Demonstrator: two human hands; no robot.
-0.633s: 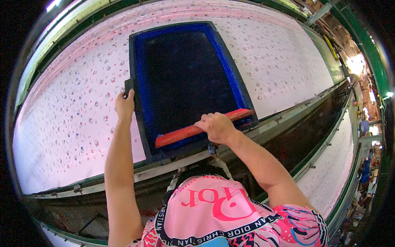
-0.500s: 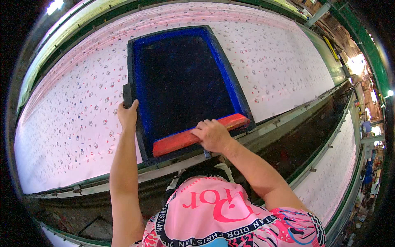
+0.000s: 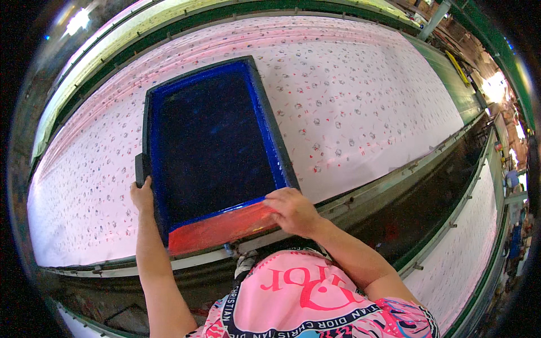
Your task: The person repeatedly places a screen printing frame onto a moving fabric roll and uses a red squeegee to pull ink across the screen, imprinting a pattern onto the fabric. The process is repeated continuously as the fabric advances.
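Our left hand (image 3: 142, 195) is clasped on the left edge of the dark rectangular frame (image 3: 148, 121), just below a small block (image 3: 140, 168). Our right hand (image 3: 294, 213) touches the right end of a streaky, flat-faced red bar (image 3: 217, 230); how firmly, we cannot tell. The bar spans the frame's near end. Inside, glossy blue (image 3: 258, 115) borders a dark panel (image 3: 211, 141). We see the frame lying on pale, small-patterned cloth (image 3: 360, 107).

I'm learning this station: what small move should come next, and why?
Perhaps steady the dark frame with the left grip before moving the red bar. The left grip is at the frame's left side, the right grip is toward the bar's right end, and the bar lies along the frame's near end.
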